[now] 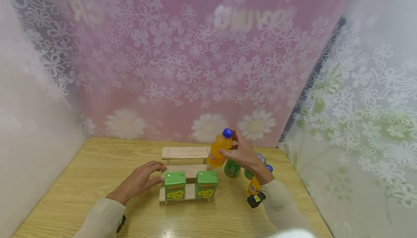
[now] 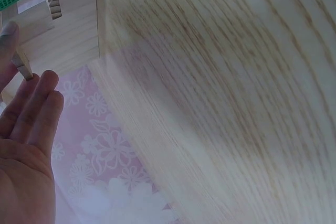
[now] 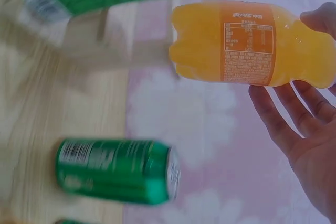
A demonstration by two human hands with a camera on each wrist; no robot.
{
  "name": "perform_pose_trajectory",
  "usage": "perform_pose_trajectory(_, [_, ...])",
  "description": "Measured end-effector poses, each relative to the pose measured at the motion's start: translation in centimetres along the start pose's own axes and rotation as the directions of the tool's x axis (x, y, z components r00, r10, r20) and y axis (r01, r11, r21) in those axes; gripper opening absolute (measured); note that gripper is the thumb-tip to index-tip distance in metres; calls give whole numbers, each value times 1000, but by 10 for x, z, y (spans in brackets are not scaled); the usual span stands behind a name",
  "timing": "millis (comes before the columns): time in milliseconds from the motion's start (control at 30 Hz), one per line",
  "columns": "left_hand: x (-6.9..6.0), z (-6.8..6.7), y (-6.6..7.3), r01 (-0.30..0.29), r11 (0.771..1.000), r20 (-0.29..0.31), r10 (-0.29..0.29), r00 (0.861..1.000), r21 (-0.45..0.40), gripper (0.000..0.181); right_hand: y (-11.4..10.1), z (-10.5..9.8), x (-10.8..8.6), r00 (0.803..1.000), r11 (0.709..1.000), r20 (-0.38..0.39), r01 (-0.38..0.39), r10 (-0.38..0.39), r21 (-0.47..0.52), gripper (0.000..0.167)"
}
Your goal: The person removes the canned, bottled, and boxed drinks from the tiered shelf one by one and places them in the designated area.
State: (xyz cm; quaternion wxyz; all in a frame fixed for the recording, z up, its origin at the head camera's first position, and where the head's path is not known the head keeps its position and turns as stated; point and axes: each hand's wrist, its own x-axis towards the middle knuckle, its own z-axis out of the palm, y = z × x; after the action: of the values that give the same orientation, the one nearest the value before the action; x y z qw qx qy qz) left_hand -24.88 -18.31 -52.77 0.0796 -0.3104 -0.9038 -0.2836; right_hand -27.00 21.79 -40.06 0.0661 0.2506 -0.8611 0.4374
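Note:
My right hand (image 1: 244,153) grips a bottle of orange soda (image 1: 219,150) with a blue cap, holding it slightly tilted over the right side of a stepped wooden rack (image 1: 185,152). The thumb and fingers hold the bottle (image 3: 247,43) around its upper part in the right wrist view. My left hand (image 1: 141,178) holds the rack's left end; in the left wrist view its thumb and fingers (image 2: 44,90) pinch the end of a wooden step (image 2: 22,65). Two green drink cartons, one left (image 1: 175,186) and one right (image 1: 206,185), stand on the rack's front step.
A green can (image 1: 232,168) stands just right of the rack. Another green can (image 1: 249,174) and a second orange bottle (image 1: 254,186) are partly hidden by my right hand and wrist. A flowered curtain (image 1: 195,67) rises behind the wooden table (image 1: 130,216).

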Motion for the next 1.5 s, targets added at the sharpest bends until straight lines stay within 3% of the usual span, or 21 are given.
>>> perform_pose_trajectory(267, [-1, 0, 0, -4, 1000, 3, 4, 1000, 14, 41, 25, -14, -30, 998, 992, 0, -60, 60, -109, 69])
perform_pose_trajectory(633, [-1, 0, 1, -31, 999, -7, 31, 999, 9, 42, 48, -20, -58, 994, 968, 66, -63, 81, -245, 64])
perform_pose_trajectory(867, [-1, -2, 0, -14, 1000, 0, 14, 1000, 11, 42, 53, -17, -61, 984, 934, 151, -36, 95, -355, 65])
perform_pose_trajectory(1033, [-1, -2, 0, -22, 1000, 5, 22, 1000, -10, 42, 56, -15, -64, 978, 905, 182, -11, 97, -424, 55])
perform_pose_trajectory(1333, [0, -1, 0, -16, 1000, -11, 16, 1000, -6, 42, 56, -13, -66, 976, 905, 208, 26, 69, -424, 49])
perform_pose_trajectory(1500, [-1, -1, 0, -4, 1000, 0, 4, 1000, -13, 42, 51, -10, -69, 975, 905, 211, 22, 75, -425, 56])
